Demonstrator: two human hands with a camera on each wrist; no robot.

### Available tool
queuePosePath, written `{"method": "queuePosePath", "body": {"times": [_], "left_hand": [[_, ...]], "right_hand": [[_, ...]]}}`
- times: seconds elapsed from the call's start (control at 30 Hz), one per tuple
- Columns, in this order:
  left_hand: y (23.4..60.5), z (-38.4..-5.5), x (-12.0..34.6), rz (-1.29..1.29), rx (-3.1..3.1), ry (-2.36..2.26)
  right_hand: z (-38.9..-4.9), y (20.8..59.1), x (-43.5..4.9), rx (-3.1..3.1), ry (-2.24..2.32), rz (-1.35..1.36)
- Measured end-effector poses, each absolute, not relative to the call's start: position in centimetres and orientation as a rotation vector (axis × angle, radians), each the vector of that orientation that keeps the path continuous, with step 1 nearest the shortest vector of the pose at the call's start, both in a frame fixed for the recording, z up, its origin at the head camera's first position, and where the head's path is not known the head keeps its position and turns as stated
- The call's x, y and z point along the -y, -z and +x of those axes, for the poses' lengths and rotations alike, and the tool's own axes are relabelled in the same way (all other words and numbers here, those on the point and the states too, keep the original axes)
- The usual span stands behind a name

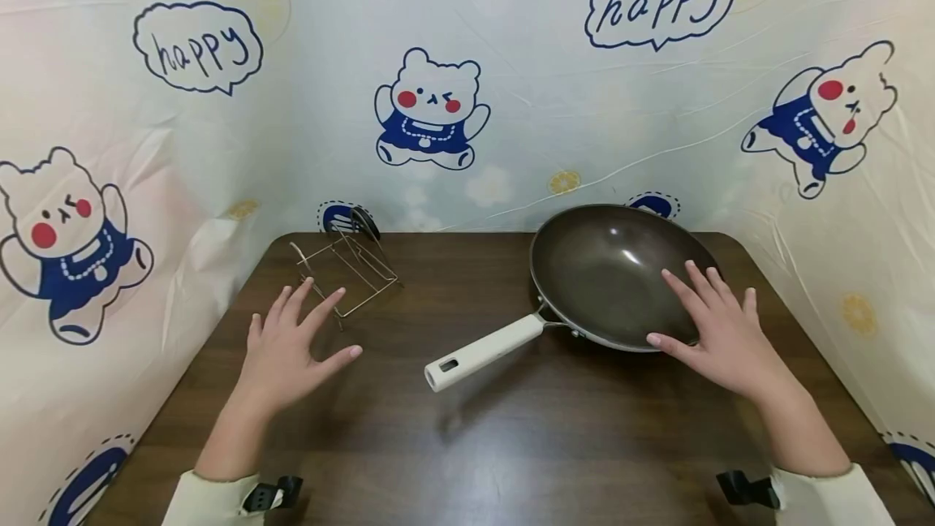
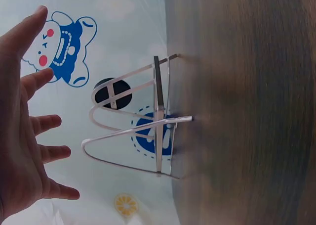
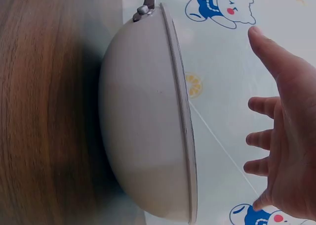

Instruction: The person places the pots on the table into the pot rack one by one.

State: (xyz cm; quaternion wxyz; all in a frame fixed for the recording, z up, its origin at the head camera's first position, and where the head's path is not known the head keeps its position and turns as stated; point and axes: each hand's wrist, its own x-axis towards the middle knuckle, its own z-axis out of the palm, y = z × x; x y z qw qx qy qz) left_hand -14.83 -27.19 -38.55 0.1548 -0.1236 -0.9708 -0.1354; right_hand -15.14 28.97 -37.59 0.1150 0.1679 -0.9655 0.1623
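Note:
A wok [image 1: 606, 286] with a dark inside stands on the right half of the table, its white handle [image 1: 482, 353] slanting toward the front left. Its pale outer wall [image 3: 143, 116] fills much of the right wrist view. My right hand [image 1: 719, 335] hovers with spread fingers over the wok's right rim and holds nothing. At the back left sits a metal wire rack [image 1: 369, 297] with a black round part [image 2: 123, 93] on it. In front of that rack, apart from it in the left wrist view, my left hand [image 1: 285, 355] is spread and holds nothing.
The brown wooden table [image 1: 482, 445] runs back to a printed cloth [image 1: 511, 104] with bears and "happy" bubbles. The same cloth hangs along both sides. A black strap [image 1: 273, 495] is on the left wrist, another [image 1: 747, 489] on the right.

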Motion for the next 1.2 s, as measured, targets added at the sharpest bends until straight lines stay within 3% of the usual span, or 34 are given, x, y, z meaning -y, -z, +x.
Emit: {"method": "queuePosePath", "body": {"times": [1.2], "left_hand": [[38.6, -17.0, 22.3, -0.593, 2.578, 1.364]], "right_hand": [[-15.4, 40.8, -22.8, 2.469, -1.08, 0.549]]}}
